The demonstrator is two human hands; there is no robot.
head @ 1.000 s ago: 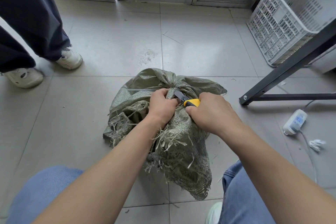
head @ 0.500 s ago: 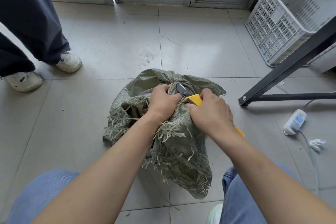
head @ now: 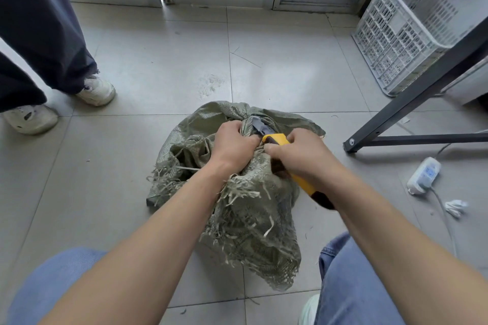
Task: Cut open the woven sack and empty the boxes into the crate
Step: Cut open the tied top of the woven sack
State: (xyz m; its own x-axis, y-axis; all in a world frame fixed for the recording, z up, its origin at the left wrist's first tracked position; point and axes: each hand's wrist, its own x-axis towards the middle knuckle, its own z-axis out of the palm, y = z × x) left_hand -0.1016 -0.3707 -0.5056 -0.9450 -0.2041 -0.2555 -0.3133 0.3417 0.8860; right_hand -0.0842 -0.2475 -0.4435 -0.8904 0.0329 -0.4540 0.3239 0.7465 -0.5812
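Both hands: working at the tied neck of the sack (head: 245, 208), which is lying on the floor between the person's knees.
Left hand (head: 233, 144): fingers are clenching the bunched neck.
Right hand (head: 301, 155): fingers are wrapping tight around the yellow knife (head: 276, 139).
Blade: pointing away from the person, lying against the gathered neck just beyond the left knuckles.
Risk: the edge is passing very near the left hand.
Crate (head: 404, 34): sitting well apart, far right; the right hand is nearer.
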